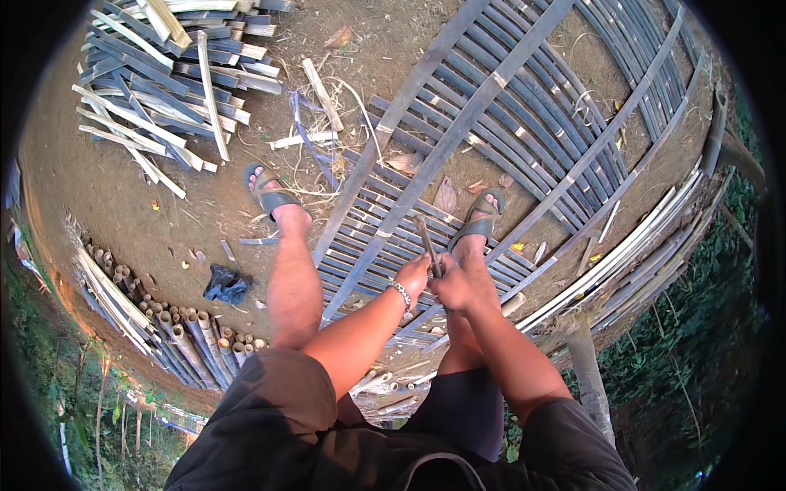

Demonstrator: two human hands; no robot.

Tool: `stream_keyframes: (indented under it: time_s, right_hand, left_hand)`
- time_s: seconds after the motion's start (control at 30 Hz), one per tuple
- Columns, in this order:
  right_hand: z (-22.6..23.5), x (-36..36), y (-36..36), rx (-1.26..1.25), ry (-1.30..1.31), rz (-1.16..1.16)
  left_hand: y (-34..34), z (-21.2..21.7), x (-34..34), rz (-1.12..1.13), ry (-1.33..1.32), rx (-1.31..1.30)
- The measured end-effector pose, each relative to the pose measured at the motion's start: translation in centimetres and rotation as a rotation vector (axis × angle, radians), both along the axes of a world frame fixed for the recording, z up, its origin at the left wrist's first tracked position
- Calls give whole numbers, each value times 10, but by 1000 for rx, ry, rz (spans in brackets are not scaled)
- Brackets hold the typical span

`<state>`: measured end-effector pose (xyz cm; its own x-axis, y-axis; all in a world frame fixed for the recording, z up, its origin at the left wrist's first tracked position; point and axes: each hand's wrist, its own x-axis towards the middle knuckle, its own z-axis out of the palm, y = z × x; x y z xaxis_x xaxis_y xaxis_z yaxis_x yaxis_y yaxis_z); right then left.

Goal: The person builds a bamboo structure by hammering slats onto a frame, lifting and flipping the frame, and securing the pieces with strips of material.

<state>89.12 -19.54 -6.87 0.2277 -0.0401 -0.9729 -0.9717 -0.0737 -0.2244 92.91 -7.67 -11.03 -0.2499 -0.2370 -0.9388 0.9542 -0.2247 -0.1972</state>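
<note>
My left hand (412, 277), with a chain bracelet at the wrist, and my right hand (453, 286) meet in front of me. Both are closed around the lower part of a brown stick-like tool (425, 236), its upper end pointing away from me. The part between my fingers is mostly hidden, so its exact kind cannot be made out. Beneath my hands lies a lattice panel of dark bamboo slats (377, 237), crossed by long bamboo strips (442, 155). My right foot in a sandal (477, 219) rests at the panel; my left sandal (268, 193) stands on the dirt.
A heap of split bamboo slats (164, 82) lies at the far left. Cut bamboo poles (192, 340) are stacked at the near left, close to a black plastic bag (228, 284). Long bamboo strips (647, 245) line the right edge, beside a post (586, 368) and greenery.
</note>
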Motion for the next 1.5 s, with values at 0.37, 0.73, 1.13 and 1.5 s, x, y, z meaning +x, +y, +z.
stream_keyframes:
  time_s: [0.37, 0.73, 1.13, 1.5]
  right_hand:
    - [-109, 45, -59, -314, 72, 505]
    - [-87, 94, -44, -359, 309, 740]
    - [-73, 112, -32, -391, 359, 880]
    - [-76, 138, -12, -440, 289, 1079]
  left_hand:
    - [137, -54, 19, -223, -129, 23]
    - [200, -73, 15, -502, -296, 15]
    - [204, -68, 14, -522, -469, -2]
    - [208, -70, 11, -526, -523, -38]
